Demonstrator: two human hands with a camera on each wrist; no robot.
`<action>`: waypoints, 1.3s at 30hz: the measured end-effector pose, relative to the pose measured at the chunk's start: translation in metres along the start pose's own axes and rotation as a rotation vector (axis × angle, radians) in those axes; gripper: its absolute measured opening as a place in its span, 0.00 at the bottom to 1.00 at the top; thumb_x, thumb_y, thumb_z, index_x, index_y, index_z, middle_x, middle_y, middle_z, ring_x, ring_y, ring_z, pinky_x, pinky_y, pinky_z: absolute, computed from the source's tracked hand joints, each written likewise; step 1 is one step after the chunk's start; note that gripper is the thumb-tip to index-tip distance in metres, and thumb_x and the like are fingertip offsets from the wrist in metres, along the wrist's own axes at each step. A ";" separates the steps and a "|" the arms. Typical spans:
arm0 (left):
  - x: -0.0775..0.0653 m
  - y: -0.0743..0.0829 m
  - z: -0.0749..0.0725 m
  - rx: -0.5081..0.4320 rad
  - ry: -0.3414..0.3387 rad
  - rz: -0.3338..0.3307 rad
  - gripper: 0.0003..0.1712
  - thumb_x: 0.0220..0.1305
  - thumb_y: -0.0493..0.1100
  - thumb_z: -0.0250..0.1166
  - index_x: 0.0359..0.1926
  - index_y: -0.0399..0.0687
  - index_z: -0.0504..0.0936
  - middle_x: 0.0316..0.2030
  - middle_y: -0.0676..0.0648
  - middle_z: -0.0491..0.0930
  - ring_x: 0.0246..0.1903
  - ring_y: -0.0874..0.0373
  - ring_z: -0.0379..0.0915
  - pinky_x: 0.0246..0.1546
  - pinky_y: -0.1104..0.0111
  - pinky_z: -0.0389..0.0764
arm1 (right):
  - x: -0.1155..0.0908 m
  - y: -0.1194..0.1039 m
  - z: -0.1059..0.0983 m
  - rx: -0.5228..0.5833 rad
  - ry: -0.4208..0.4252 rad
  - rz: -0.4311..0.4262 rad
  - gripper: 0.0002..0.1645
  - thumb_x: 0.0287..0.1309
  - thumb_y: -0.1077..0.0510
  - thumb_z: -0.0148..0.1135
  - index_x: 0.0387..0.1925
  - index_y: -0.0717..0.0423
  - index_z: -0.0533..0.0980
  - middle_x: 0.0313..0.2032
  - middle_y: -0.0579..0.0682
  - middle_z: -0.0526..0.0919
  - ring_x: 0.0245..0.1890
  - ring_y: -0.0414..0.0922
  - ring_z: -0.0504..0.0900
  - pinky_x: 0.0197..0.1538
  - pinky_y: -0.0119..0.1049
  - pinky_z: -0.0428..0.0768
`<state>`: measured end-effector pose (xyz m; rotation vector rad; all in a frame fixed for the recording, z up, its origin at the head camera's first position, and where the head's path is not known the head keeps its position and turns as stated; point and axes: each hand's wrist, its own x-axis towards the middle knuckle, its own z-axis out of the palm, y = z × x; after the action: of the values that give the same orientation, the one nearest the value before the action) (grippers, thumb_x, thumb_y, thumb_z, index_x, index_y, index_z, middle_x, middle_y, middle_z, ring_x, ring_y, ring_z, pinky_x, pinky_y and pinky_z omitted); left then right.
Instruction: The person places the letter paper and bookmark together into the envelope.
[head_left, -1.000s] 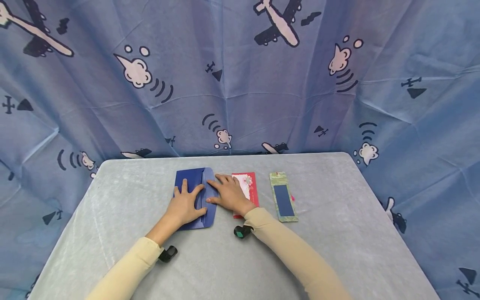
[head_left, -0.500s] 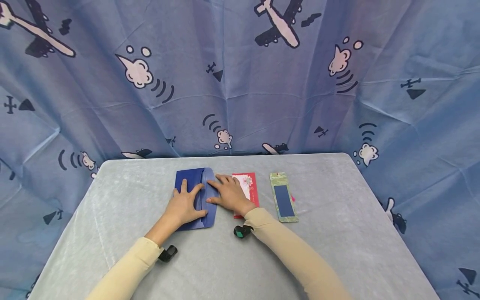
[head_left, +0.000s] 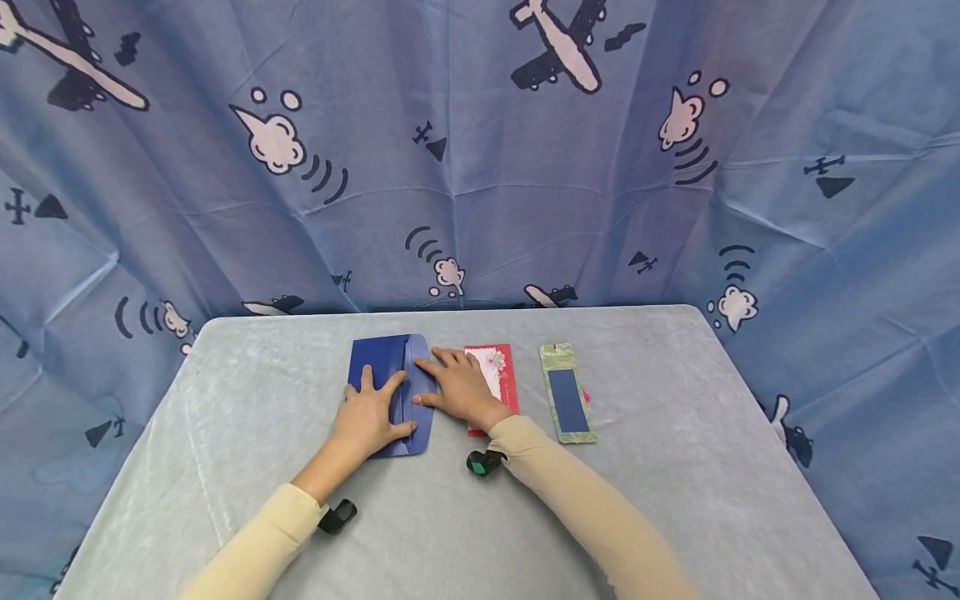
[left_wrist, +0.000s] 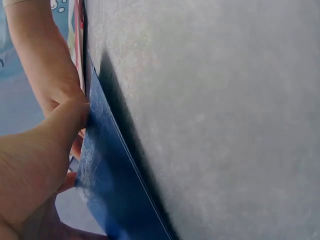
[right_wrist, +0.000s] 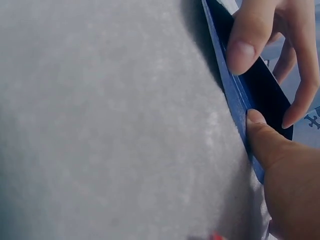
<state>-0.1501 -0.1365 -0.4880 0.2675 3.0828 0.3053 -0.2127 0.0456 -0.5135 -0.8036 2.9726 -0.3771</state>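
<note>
A blue envelope (head_left: 378, 354) lies at the left of the table, its lighter flap (head_left: 422, 433) folded out to the right. My left hand (head_left: 365, 417) rests over the envelope's body, fingers spread, with the thumb at the flap's crease. From the right, my right hand (head_left: 461, 387) reaches in, and its thumb and fingertips touch the flap's edge. In the right wrist view, the right thumb (right_wrist: 257, 120) presses on the flap beside the crease. The left wrist view shows the envelope's near edge (left_wrist: 117, 150) standing slightly above the cloth.
A red and white card (head_left: 504, 375) lies partly beneath the right hand and wrist. To its right is a narrow green piece with a dark blue panel (head_left: 568, 400) and a bit of pink at its side. Grey cloth covers the table (head_left: 675, 467); a blue printed curtain (head_left: 480, 167) hangs behind.
My left hand has shifted very slightly toward me on the envelope. The right hand, card and green piece look the same.
</note>
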 end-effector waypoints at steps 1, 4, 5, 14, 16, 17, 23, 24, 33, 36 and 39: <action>0.000 -0.001 0.000 -0.007 -0.001 0.002 0.52 0.50 0.66 0.73 0.73 0.58 0.65 0.69 0.19 0.58 0.55 0.16 0.68 0.37 0.40 0.82 | 0.000 0.000 0.000 0.000 0.003 -0.002 0.43 0.58 0.28 0.58 0.72 0.36 0.64 0.73 0.53 0.64 0.73 0.55 0.63 0.72 0.59 0.60; -0.001 -0.002 -0.001 -0.023 0.004 0.011 0.53 0.49 0.66 0.74 0.73 0.57 0.64 0.68 0.19 0.57 0.54 0.16 0.69 0.39 0.39 0.82 | 0.001 0.001 0.002 0.001 -0.002 0.000 0.44 0.58 0.28 0.58 0.73 0.36 0.63 0.74 0.53 0.63 0.73 0.55 0.62 0.73 0.58 0.59; -0.001 -0.002 -0.001 -0.023 0.009 0.016 0.52 0.49 0.66 0.74 0.73 0.56 0.65 0.68 0.19 0.58 0.53 0.16 0.69 0.39 0.39 0.82 | 0.001 0.001 0.002 0.001 -0.005 0.003 0.44 0.58 0.28 0.58 0.73 0.36 0.63 0.74 0.53 0.63 0.74 0.54 0.62 0.73 0.58 0.58; -0.001 0.000 0.004 -0.017 0.050 -0.003 0.33 0.67 0.54 0.58 0.71 0.58 0.67 0.69 0.21 0.58 0.53 0.15 0.68 0.37 0.38 0.81 | 0.001 0.000 0.001 0.014 -0.010 0.007 0.44 0.58 0.28 0.58 0.73 0.36 0.63 0.74 0.53 0.63 0.73 0.54 0.62 0.72 0.57 0.59; -0.001 0.001 0.004 -0.025 0.054 -0.001 0.30 0.68 0.51 0.54 0.70 0.59 0.68 0.69 0.21 0.58 0.54 0.14 0.67 0.35 0.38 0.81 | 0.000 -0.001 0.001 0.019 0.000 0.004 0.44 0.58 0.29 0.59 0.72 0.37 0.64 0.73 0.53 0.64 0.73 0.54 0.63 0.72 0.57 0.60; -0.001 0.001 0.005 -0.026 0.055 0.001 0.29 0.69 0.50 0.53 0.70 0.59 0.69 0.69 0.22 0.58 0.54 0.14 0.67 0.34 0.38 0.81 | 0.000 -0.001 0.001 0.022 0.001 0.004 0.44 0.58 0.29 0.59 0.72 0.37 0.64 0.73 0.53 0.64 0.73 0.54 0.63 0.72 0.57 0.60; -0.001 0.003 0.004 -0.018 0.031 0.009 0.28 0.71 0.50 0.51 0.70 0.59 0.70 0.69 0.21 0.59 0.55 0.13 0.65 0.34 0.38 0.81 | -0.001 0.000 0.000 0.035 0.010 -0.003 0.43 0.58 0.29 0.60 0.72 0.39 0.65 0.73 0.54 0.65 0.73 0.55 0.63 0.72 0.58 0.60; -0.001 0.003 0.003 -0.019 0.026 0.005 0.28 0.70 0.51 0.53 0.70 0.59 0.70 0.69 0.21 0.59 0.56 0.13 0.65 0.34 0.38 0.81 | -0.001 0.000 0.000 0.032 0.009 -0.004 0.44 0.58 0.29 0.60 0.72 0.38 0.65 0.73 0.54 0.64 0.73 0.55 0.63 0.72 0.58 0.60; -0.002 0.003 0.001 -0.023 -0.004 -0.017 0.50 0.53 0.67 0.69 0.74 0.58 0.63 0.70 0.18 0.53 0.59 0.14 0.62 0.38 0.40 0.82 | -0.001 0.001 -0.002 0.020 0.012 0.003 0.44 0.58 0.29 0.59 0.72 0.37 0.64 0.73 0.53 0.64 0.73 0.54 0.63 0.72 0.58 0.60; -0.002 0.004 0.001 -0.039 -0.004 -0.022 0.51 0.52 0.68 0.70 0.74 0.58 0.63 0.70 0.18 0.52 0.59 0.14 0.62 0.40 0.39 0.81 | -0.001 0.001 -0.002 0.024 0.009 -0.001 0.44 0.58 0.29 0.60 0.72 0.38 0.64 0.73 0.54 0.64 0.73 0.55 0.62 0.72 0.58 0.60; -0.002 0.004 0.000 -0.046 -0.007 -0.032 0.51 0.52 0.67 0.71 0.73 0.58 0.63 0.70 0.18 0.52 0.59 0.13 0.61 0.39 0.38 0.81 | -0.001 0.001 -0.001 0.026 0.007 -0.004 0.44 0.58 0.29 0.59 0.73 0.38 0.64 0.73 0.54 0.64 0.73 0.55 0.62 0.72 0.59 0.60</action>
<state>-0.1470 -0.1328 -0.4876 0.2176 3.0650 0.3725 -0.2127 0.0471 -0.5129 -0.8075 2.9663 -0.4178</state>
